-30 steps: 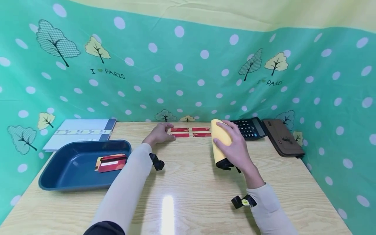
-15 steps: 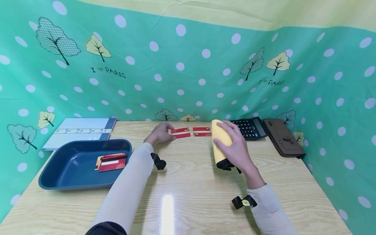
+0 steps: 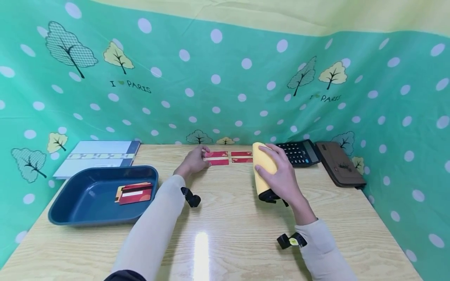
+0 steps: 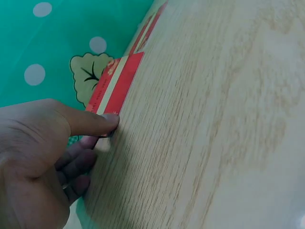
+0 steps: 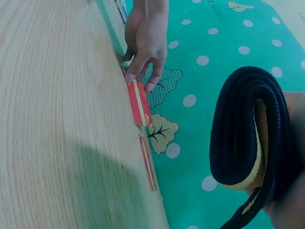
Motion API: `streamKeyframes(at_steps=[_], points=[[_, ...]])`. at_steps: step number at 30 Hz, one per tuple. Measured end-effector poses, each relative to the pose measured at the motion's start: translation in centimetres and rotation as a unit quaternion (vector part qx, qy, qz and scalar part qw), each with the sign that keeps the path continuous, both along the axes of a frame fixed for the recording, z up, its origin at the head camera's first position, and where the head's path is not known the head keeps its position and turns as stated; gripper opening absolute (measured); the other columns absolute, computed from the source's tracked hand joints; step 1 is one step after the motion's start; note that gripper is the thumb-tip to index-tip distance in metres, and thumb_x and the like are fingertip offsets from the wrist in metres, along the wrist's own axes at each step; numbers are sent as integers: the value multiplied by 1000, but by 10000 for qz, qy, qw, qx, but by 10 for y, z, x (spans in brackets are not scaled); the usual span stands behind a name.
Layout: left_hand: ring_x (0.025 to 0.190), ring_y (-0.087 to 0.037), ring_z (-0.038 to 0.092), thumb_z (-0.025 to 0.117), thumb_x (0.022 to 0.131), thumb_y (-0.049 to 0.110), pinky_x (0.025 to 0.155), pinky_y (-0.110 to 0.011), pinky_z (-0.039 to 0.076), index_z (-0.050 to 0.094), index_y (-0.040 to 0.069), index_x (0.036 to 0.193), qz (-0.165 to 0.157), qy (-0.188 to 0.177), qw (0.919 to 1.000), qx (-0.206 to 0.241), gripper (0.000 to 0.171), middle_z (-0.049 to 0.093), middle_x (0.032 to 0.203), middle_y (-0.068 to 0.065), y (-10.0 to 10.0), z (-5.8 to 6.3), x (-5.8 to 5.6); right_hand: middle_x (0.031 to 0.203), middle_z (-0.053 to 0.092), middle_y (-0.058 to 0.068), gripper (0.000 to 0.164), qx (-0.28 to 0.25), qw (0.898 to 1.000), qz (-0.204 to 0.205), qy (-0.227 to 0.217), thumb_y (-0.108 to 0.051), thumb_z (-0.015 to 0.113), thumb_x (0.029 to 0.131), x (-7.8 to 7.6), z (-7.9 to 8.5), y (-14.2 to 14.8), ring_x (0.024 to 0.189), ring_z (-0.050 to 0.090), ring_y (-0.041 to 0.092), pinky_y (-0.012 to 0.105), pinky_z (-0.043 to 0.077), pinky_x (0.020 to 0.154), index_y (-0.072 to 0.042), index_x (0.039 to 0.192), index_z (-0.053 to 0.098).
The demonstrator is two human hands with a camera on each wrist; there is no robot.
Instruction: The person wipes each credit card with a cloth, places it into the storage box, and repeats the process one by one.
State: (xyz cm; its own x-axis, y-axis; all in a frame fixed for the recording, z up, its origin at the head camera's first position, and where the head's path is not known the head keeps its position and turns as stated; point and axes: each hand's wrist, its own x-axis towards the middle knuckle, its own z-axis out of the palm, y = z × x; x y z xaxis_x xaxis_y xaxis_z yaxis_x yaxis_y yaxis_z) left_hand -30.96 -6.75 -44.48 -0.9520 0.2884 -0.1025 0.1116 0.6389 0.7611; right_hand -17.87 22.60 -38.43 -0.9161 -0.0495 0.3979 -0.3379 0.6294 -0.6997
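Blue tray [image 3: 86,203]: left of the left hand [image 3: 194,160], nearer.
Yellow cloth roll [image 3: 262,160]: gripped in the right hand [image 3: 283,176].
Red striped card [image 4: 116,84]: pinched at its end by the left hand.
Black calculator [image 3: 299,154]: just beyond the right hand.

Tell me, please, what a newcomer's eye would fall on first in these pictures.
Probably the rolled yellow-and-black fabric in the right hand, bright against the pale wood-grain table. Next might come the green, polka-dotted cloth backdrop behind it, then the dark blue plastic tub at the table's left, holding red cards. The left hand pinches a red, pale-striped card at the far edge.
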Motion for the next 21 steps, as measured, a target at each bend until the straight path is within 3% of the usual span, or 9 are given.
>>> streamKeyframes(at_steps=[5,9,16,21], points=[[77,-20,49,70,92,-3,73,-31,44,48,10,134,-92,14,9997,221,50,52,94,-8,2,1,3,158,44,6,58,3,10000,-9,17,-20,79,91,0,0,0,133,52,33,45,49,95,-24,146,59],[72,-18,50,69,91,-7,68,-28,46,50,12,130,-57,124,9989,450,48,49,91,-5,3,3,7,157,45,6,58,-15,10000,26,62,-19,79,91,0,-1,-1,132,53,34,46,49,95,-23,146,59],[87,-24,70,68,89,-11,73,-31,63,54,13,132,148,221,9902,1368,52,58,104,-10,11,22,24,158,44,7,58,6,10000,88,29,-20,78,92,2,-1,-2,139,49,35,55,51,101,-23,146,59],[95,-36,75,68,89,-8,83,-46,66,57,13,132,284,464,9829,1761,48,66,108,-16,11,40,46,158,45,6,58,40,9999,122,67,-20,79,91,3,0,-5,139,49,35,56,51,102,-22,146,59]])
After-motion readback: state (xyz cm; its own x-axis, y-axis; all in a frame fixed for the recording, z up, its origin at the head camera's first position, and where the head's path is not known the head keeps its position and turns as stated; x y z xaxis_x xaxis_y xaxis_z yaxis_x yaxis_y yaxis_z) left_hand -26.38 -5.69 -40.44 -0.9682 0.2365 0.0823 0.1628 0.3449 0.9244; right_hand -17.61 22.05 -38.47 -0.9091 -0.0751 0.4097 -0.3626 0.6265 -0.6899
